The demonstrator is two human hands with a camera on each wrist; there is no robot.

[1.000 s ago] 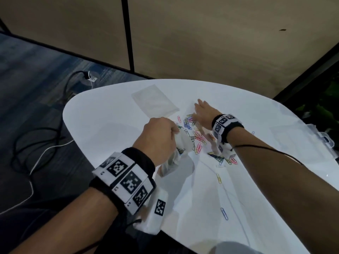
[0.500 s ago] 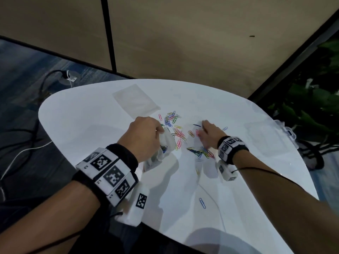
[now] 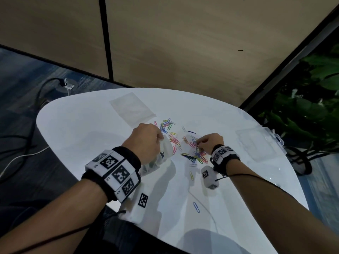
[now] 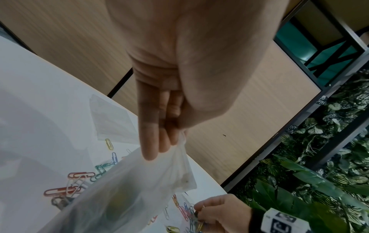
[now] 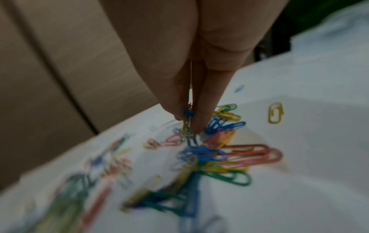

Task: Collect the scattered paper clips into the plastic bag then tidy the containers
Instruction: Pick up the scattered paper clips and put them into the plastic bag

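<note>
Several coloured paper clips (image 3: 176,140) lie scattered in the middle of the white table (image 3: 77,132). My left hand (image 3: 146,142) grips the rim of a clear plastic bag (image 3: 161,153) that hangs below it with some clips inside; the left wrist view shows the bag (image 4: 127,193) pinched between fingers and thumb. My right hand (image 3: 207,142) is down in the clip pile, and in the right wrist view its fingertips (image 5: 199,119) pinch a small bunch of clips (image 5: 188,126) just above the others (image 5: 223,159).
A second flat clear bag (image 3: 132,109) lies at the table's far side. A clear plastic box (image 3: 260,142) sits at the right edge. Loose clips (image 3: 196,207) lie nearer me. Cables run over the floor on the left, plants stand on the right.
My right hand has drawn back from the far clips toward the nearer right part of the pile and pinched a bunch. The left hand keeps hold of the bag.
</note>
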